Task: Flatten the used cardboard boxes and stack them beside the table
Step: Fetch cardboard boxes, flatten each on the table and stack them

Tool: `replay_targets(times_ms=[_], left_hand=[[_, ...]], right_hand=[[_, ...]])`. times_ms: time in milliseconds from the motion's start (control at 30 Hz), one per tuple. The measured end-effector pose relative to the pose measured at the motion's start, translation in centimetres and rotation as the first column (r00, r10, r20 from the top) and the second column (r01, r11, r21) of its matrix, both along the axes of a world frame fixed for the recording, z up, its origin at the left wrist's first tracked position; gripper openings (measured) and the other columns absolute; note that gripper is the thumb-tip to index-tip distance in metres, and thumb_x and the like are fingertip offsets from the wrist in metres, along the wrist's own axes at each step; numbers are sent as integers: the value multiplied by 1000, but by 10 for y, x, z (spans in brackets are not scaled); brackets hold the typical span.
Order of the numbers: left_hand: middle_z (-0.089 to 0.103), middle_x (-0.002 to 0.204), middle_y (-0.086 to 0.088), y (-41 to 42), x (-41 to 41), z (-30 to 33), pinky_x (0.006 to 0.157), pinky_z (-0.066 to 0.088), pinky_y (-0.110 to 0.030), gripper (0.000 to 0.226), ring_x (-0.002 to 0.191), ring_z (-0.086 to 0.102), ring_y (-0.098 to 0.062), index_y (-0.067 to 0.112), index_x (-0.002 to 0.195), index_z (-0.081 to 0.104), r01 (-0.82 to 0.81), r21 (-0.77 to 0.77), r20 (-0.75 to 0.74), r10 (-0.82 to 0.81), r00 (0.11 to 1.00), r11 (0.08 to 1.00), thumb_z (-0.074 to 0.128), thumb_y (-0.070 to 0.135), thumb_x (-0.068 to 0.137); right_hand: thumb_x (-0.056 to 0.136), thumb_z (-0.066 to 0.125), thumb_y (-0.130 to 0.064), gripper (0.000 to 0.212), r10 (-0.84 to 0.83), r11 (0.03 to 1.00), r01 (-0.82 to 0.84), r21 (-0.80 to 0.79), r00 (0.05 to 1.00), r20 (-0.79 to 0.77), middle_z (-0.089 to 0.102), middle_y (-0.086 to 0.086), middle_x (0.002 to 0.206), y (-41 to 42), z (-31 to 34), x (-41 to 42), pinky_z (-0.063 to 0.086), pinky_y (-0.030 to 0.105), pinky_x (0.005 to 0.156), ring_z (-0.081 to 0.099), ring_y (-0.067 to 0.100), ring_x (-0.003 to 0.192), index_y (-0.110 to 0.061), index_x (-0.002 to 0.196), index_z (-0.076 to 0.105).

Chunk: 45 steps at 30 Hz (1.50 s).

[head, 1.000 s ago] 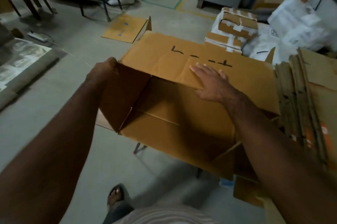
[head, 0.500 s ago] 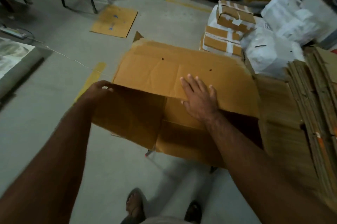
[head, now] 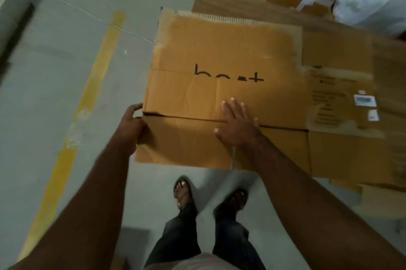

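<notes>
On one flattened box (head: pixel 219 54), two hands: left hand (head: pixel 131 124) grips, right hand (head: pixel 237 126) presses.

box (head: pixel 219 85): open and hollow a second ago, now pressed flat, marker side up
right hand (head: pixel 238 125): off the inner flap, now palm-down across the fold
left hand (head: pixel 131 125): moved from upper corner to left edge

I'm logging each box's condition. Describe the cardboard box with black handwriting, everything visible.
The cardboard box is plain brown corrugated board, pressed nearly flat on a wooden table. Black marker letters are half hidden under a folded flap. Its far edge is torn where tape came off. The left hand grips its left edge; the right hand presses flat on top.
</notes>
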<state>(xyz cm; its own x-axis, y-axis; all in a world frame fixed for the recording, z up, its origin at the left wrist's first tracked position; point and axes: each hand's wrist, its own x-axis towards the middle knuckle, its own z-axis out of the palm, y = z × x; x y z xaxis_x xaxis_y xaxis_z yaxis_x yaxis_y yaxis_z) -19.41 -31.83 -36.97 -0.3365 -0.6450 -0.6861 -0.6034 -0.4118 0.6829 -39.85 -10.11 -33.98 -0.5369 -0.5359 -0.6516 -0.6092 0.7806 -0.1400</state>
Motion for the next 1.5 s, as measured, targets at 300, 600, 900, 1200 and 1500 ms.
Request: replay_targets(times_ms=[300, 600, 900, 1200, 1500], left_hand=[[57, 85, -3, -4, -5, 22, 64, 34, -29, 21, 73, 48, -19, 24, 91, 65, -152, 210, -92, 174, 980, 966, 45, 22, 98], [66, 105, -9, -25, 0, 21, 77, 49, -37, 47, 95, 62, -24, 13, 109, 64, 9, 310, -83, 18, 996, 951, 41, 54, 105], [62, 113, -3, -14, -22, 57, 78, 47, -39, 41, 104, 57, -25, 16, 123, 62, 238, 65, -68, -234, 970, 969, 56, 50, 100], [68, 100, -6, 93, -85, 113, 69, 50, -36, 15, 88, 63, -26, 16, 103, 63, -85, 130, -277, 119, 954, 988, 58, 30, 103], [75, 96, -22, 332, -118, 105, 60, 63, -35, 18, 72, 73, -27, 4, 119, 61, 134, 416, -371, 33, 928, 899, 57, 9, 103]], right_hand=[[88, 70, -38, 84, 124, 982, -170, -81, 906, -404, 42, 6, 156, -40, 94, -32, 14, 59, 120, 34, 27, 145, -27, 157, 23], [87, 63, -51, 89, 252, 966, -257, -20, 957, -141, 21, 8, 165, 48, 46, 89, 38, 52, 107, 30, 32, 145, -28, 160, 17], [90, 72, -41, 91, 287, 939, -329, -99, 910, -299, 21, 2, 169, 84, 17, 72, 45, 58, 101, 37, 30, 147, -45, 159, 14], [97, 62, -36, 70, -168, 984, 122, -133, 893, -418, 31, 2, 163, 139, 81, -27, 38, 51, 107, 38, 30, 141, -45, 156, 26], [104, 48, -50, 41, -633, -361, 898, -251, -38, 773, 70, 5, 125, 257, 116, -10, 52, 52, 99, 63, 31, 113, -28, 136, 58]])
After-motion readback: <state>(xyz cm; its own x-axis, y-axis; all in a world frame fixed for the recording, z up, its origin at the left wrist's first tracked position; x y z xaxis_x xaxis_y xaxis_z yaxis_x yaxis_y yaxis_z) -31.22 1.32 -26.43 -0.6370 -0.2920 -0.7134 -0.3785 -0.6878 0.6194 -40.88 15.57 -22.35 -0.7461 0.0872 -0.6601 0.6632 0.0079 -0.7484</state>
